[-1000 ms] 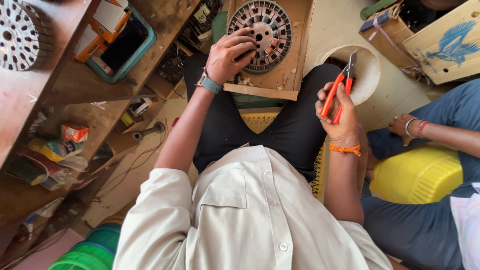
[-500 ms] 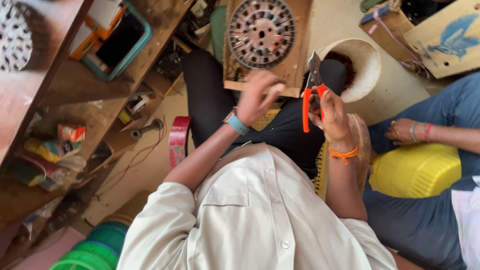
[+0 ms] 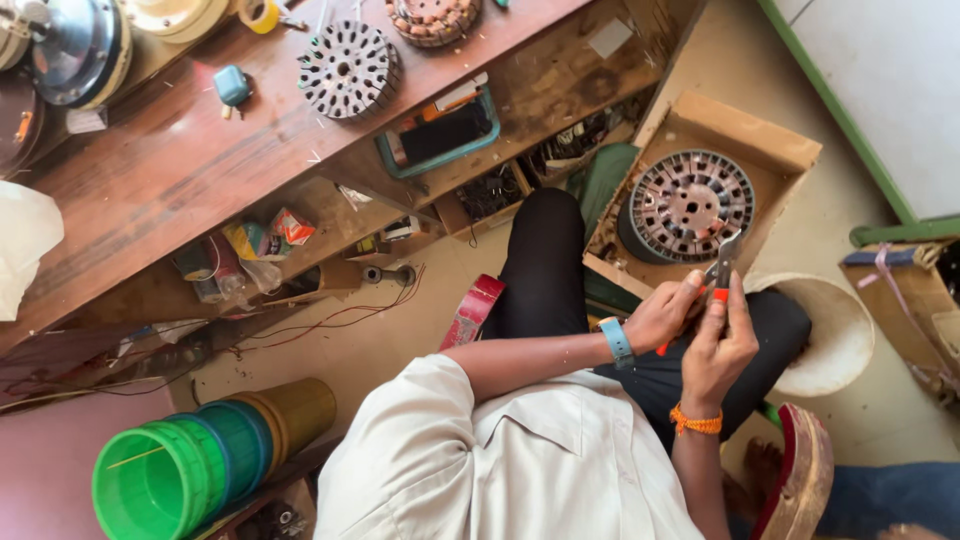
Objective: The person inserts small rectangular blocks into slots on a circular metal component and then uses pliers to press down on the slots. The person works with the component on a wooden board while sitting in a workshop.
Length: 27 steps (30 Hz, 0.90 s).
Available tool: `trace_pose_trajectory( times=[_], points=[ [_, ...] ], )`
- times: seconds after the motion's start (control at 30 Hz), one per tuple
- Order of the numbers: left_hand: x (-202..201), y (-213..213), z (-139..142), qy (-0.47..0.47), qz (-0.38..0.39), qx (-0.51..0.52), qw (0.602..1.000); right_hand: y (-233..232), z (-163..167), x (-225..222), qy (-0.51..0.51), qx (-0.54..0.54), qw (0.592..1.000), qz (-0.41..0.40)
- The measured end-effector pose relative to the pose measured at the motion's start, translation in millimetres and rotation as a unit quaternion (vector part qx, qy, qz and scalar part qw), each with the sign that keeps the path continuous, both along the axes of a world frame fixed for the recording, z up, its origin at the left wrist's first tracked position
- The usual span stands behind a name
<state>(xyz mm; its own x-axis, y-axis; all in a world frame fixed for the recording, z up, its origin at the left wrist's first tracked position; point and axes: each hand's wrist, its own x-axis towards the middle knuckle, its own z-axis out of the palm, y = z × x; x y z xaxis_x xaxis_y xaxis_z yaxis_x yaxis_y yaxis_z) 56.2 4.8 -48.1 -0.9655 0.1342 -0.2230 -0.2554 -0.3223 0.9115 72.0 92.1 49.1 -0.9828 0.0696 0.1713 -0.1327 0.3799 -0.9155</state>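
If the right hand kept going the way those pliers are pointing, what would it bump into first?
Probably the slotted metal disc in the wooden tray: the pliers in the right hand aim up at it, though the depth between them is unclear.

You're in a loose off-white collared shirt (image 3: 520, 460), short sleeves ending near the elbow, plain fabric with a seam running down the front and no print I can make out. Left wrist carries a light-blue band (image 3: 618, 341), looks like a watch strap, face not visible; right wrist has an orange beaded or threaded bracelet (image 3: 696, 421). Legs are in plain black trousers (image 3: 545, 262), both hands bare, no gloves, no rings visible at this size.
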Motion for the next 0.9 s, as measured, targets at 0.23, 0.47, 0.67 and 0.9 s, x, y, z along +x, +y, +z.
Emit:
trace_pose_trajectory(
  times=[0.23,0.47,0.67,0.9],
  points=[
    [-2.1,-3.9,22.8,0.013,-0.002,-0.018,1.000,4.1,-0.2,-3.5,0.057,0.026,0.998,0.030],
    [-2.5,-3.0,18.2,0.055,0.007,-0.043,0.998,4.0,-9.7,-1.8,0.052,0.034,0.998,0.025],
    [-23.3,-46.9,-11.9,-0.006,-0.172,0.018,0.985,32.3,8.2,-15.0,-0.073,0.077,0.992,0.064],
    [-24.4,-103.0,22.6,0.175,-0.127,-0.459,0.862,44.8,-18.7,-6.5,-0.083,0.026,0.989,0.123]
  ],
)
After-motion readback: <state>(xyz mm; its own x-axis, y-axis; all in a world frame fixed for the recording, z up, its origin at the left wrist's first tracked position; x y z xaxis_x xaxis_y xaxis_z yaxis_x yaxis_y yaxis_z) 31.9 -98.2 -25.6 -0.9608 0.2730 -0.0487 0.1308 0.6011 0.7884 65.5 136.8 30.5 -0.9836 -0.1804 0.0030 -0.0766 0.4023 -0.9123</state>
